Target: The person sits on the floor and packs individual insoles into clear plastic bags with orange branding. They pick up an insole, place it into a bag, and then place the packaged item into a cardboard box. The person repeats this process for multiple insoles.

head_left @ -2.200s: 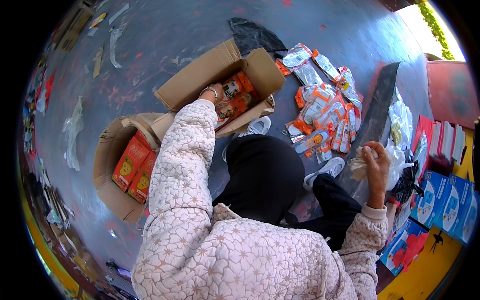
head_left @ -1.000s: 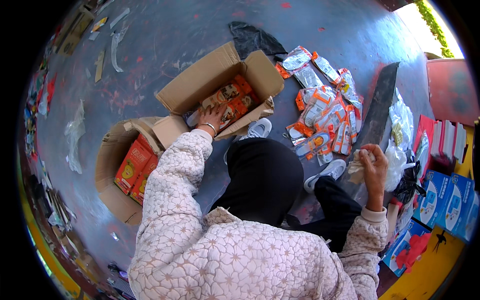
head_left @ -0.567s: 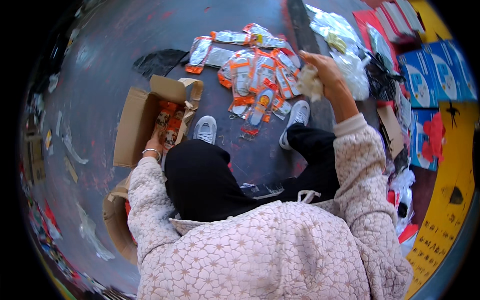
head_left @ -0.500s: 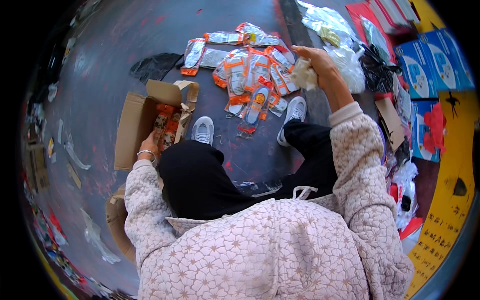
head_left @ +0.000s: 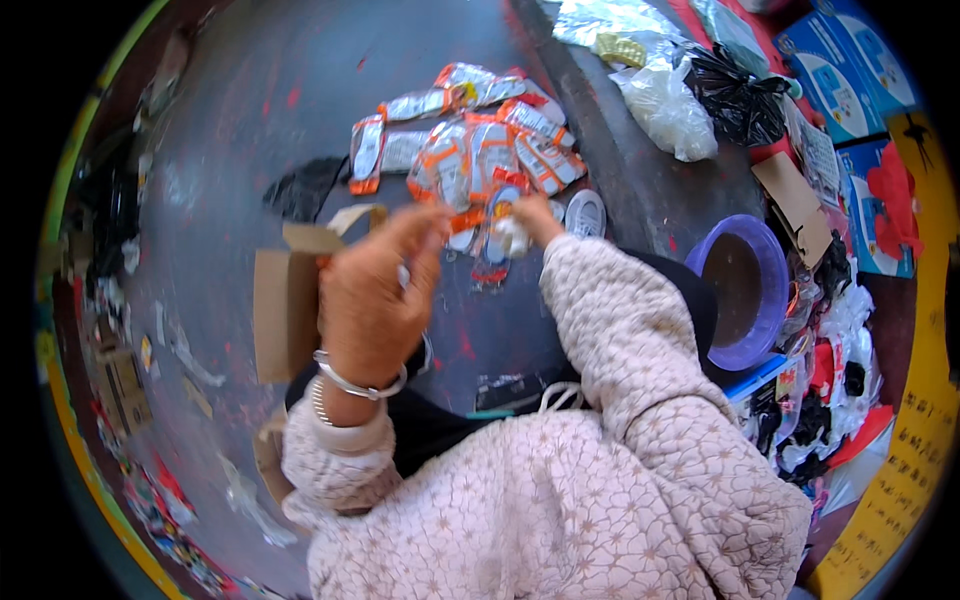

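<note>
My left hand, with a silver bangle at the wrist, is raised above the cardboard box. Its fingers are blurred, but a gap shows between them and the thumb, and I see nothing held. My right hand reaches to the near edge of a pile of orange-and-clear packets on the floor. It grips a crumpled off-white rag, over or against a packet with a blue-edged insole; contact is unclear. My left hand and forearm hide much of the box.
A purple basin of murky water stands at my right. Beyond it are blue boxes, a cardboard piece and plastic bags. Black plastic lies left of the packets. One shoe shows beside the pile.
My left hand has come out of the cardboard box and moved up and right. My right hand has swung down and left with the rag to the packets. The view has shifted, showing the purple basin.
</note>
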{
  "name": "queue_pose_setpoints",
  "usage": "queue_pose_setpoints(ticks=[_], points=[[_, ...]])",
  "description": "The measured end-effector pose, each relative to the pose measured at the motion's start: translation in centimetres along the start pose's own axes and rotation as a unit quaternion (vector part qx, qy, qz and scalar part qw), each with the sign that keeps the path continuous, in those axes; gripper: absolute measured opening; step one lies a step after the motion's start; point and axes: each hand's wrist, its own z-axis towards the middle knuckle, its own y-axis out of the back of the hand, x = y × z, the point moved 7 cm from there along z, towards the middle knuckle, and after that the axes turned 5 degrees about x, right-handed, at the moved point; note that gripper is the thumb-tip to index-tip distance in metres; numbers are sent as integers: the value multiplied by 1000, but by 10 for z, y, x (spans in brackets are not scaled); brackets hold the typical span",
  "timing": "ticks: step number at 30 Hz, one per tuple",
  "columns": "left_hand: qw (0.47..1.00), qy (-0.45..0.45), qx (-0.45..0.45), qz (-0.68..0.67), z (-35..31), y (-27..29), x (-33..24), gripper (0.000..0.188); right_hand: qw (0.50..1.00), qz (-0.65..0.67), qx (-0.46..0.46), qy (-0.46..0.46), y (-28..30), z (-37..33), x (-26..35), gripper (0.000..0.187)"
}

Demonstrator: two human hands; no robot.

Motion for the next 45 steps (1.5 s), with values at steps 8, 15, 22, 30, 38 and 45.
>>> queue_pose_setpoints(ticks=[8, 15, 22, 30, 38, 45], points=[[938, -1, 325, 122, -17, -121, 58, 33, 954, -222, -20, -199, -54, -2, -20, 63], [913, -7, 400, 84, -21, -134, 64, 38, 947, -272, 22, -171, -78, 22, -48, 66], [913, -4, 407, 31, -21, -136, 59, 37, 949, -221, -6, -227, -60, 21, -53, 43], [930, -45, 360, -57, 13, -112, 31, 31, 981, 47, 10, -188, -2, 41, -66, 26], [915, 78, -24, -396, 40, -21, 82, 44, 954, 165, 231, -99, 20, -29, 149, 24], [667, 66, 29, -741, 35, -12, 93, 49, 862, 144, 469, 126, 0, -134, 298, 30]])
